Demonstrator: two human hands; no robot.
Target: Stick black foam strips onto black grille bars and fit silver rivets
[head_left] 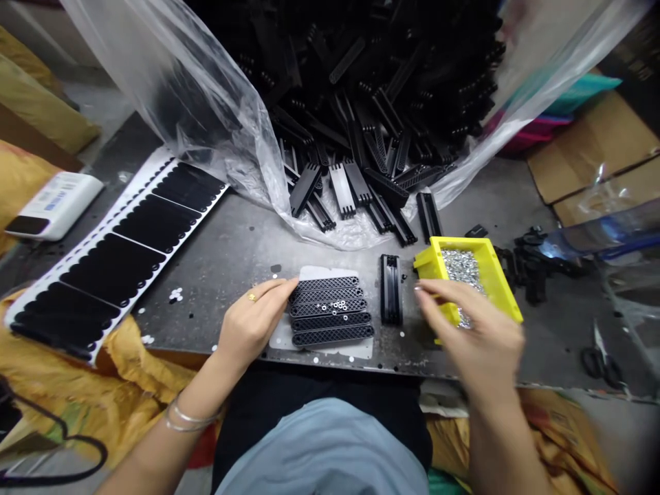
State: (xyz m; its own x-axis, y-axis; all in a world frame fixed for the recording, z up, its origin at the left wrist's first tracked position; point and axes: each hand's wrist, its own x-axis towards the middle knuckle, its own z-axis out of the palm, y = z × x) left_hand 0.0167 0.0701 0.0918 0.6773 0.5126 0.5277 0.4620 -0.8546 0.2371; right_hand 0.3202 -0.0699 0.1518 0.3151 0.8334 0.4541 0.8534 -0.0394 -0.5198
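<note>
Pale blue clothing (320,454) is filling the lower foreground. Left hand (255,323), fingers extended, is touching the edge of five black perforated plastic strips (330,335), which are lying on a white backing sheet (355,349) beneath small silver rings (337,306). Right hand (464,337), blurred and narrowly pinched, is hovering at a yellow bin (495,275) of metal rings (460,271); any hold cannot be told. A scuffed steel worktable (237,254) is bearing a plastic bag (206,89) of black parts and a sheet of black pads (113,268), while scissors (601,361) and cardboard (598,151) are lying rightward.
</note>
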